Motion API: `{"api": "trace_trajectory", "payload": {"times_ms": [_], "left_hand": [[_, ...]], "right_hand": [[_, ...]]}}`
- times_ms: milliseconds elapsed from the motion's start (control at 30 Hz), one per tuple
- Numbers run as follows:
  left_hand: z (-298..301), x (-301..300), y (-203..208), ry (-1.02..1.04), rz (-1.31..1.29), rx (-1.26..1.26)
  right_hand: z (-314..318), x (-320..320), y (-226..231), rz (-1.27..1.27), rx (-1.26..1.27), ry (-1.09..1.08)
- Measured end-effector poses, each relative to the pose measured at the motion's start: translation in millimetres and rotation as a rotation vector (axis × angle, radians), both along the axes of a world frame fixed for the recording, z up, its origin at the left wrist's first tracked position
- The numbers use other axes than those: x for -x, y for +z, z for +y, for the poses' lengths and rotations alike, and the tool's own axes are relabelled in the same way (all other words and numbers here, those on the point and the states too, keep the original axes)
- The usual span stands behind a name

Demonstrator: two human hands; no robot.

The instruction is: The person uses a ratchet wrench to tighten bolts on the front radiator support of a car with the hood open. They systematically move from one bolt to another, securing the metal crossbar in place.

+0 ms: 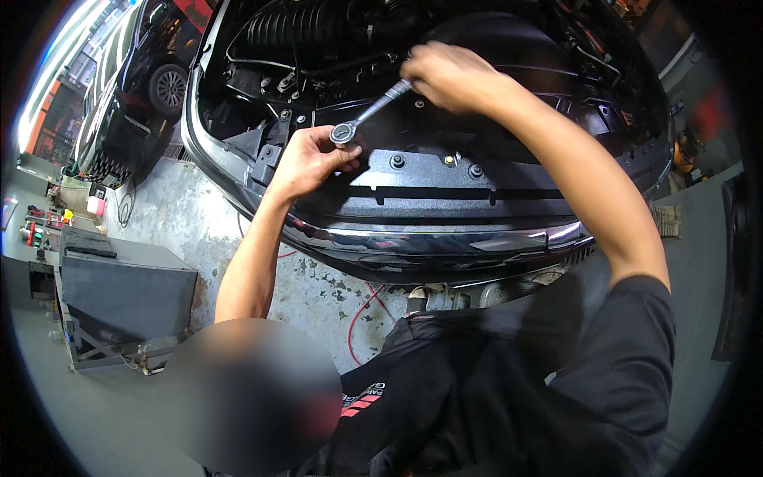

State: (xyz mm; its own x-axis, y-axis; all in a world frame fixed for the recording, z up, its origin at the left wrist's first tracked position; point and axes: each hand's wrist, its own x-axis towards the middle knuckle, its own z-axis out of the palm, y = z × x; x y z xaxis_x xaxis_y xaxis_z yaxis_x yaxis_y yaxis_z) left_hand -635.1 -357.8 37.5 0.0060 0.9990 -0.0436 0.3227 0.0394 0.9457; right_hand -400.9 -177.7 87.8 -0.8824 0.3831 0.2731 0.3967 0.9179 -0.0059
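Note:
A silver ratchet wrench (385, 103) spans the space between my two hands, above the front panel (433, 184) of a dark car's engine bay. My left hand (308, 164) has its fingers and thumb closed around the round head of the ratchet. What sits under the head is hidden by the fingers. Farther up and to the right, my right hand (449, 75) grips the end of the handle, slightly blurred. Bolts, among them one dark bolt (397, 161), stand in the panel just right of my left hand.
The bumper (445, 242) curves between me and the engine bay. Ribbed black ducting (298, 28) lies at the far side. A grey metal cabinet (127, 278) stands at left, and another dark car (127, 103) behind it. A red hose (354, 326) trails on the floor.

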Motion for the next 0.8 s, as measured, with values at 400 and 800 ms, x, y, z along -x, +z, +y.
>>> {"api": "trace_trajectory", "payload": {"times_ms": [400,800], "left_hand": [[-5.1,-16.4,3.0,0.149,-0.075,0.062],[-8.4,-10.7,-7.2,0.055,-0.1,-0.001]], "right_hand": [[-221.5,0.4,-23.1,0.351,0.556,0.416],[-171.6,-34.1,38.2,-0.133,0.578,-0.059]]}}
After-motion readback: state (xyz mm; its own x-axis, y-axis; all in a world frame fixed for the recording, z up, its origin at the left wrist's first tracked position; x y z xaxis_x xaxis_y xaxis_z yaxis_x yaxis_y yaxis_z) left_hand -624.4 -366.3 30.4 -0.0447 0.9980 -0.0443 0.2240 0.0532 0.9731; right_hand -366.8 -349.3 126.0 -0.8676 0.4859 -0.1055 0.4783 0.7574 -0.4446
